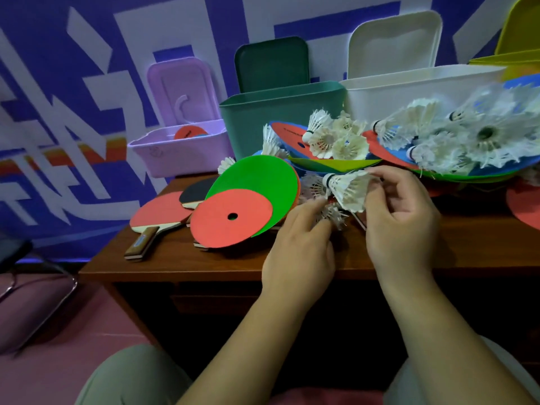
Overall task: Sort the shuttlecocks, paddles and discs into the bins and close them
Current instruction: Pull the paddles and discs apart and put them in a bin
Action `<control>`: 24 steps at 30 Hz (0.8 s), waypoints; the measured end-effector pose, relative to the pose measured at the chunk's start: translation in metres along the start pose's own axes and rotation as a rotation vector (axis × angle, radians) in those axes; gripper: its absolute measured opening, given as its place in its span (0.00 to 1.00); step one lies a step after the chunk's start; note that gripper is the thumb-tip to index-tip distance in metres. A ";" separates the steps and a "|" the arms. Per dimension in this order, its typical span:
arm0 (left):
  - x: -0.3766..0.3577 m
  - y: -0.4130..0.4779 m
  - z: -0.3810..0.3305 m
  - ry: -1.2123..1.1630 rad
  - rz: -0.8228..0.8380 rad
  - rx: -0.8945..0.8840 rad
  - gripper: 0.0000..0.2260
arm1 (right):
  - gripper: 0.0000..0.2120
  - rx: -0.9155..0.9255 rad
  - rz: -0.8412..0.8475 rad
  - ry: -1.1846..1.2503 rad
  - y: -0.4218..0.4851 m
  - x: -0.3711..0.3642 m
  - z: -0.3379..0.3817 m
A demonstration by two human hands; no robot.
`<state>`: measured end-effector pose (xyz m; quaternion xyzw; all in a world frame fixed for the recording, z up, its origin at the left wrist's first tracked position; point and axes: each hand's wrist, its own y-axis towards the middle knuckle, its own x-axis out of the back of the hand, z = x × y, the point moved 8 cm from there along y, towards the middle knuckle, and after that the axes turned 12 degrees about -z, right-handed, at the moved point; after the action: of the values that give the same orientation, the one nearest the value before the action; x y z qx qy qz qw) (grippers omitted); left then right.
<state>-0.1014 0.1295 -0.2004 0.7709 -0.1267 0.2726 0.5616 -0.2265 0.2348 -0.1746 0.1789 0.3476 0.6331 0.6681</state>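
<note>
Sorting barely begun: right hand point(400, 217) pinches a shuttlecock point(347, 188) by its feathers above the table point(204, 258), left hand point(298, 247) pinches a second shuttlecock point(334, 216) beneath, one disc point(190, 132) in the purple bin point(175, 156), paddles point(159, 213) unsorted, lids point(271, 62) open.

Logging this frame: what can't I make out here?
Head view only.
- Green bin and white bin: front walls hide their contents.
- Lilac bin: its rim hides most contents.
- Yellow bin: cut off by the right edge.
- Left hand: fingertips buried in feathers beside the shuttlecock that the right hand pinches; grip unclear.
</note>
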 end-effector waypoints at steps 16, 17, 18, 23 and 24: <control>0.044 -0.003 0.001 -0.377 -0.277 0.083 0.18 | 0.06 -0.375 -0.027 0.152 -0.008 0.005 0.001; 0.048 -0.001 0.002 -0.402 -0.294 0.098 0.18 | 0.07 -0.401 -0.025 0.177 -0.008 0.004 0.002; 0.052 0.002 0.004 -0.421 -0.314 0.117 0.18 | 0.08 -0.433 -0.026 0.210 -0.008 0.003 0.003; 0.080 0.032 0.021 -0.470 -0.405 0.265 0.16 | 0.10 -0.681 -0.038 0.396 -0.003 -0.012 -0.002; 0.086 0.040 0.027 -0.482 -0.414 0.304 0.15 | 0.11 -0.711 -0.030 0.407 -0.001 -0.016 -0.004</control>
<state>-0.0435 0.1000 -0.1260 0.8973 -0.0545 -0.0214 0.4375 -0.2281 0.2184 -0.1741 -0.1971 0.2350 0.7265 0.6149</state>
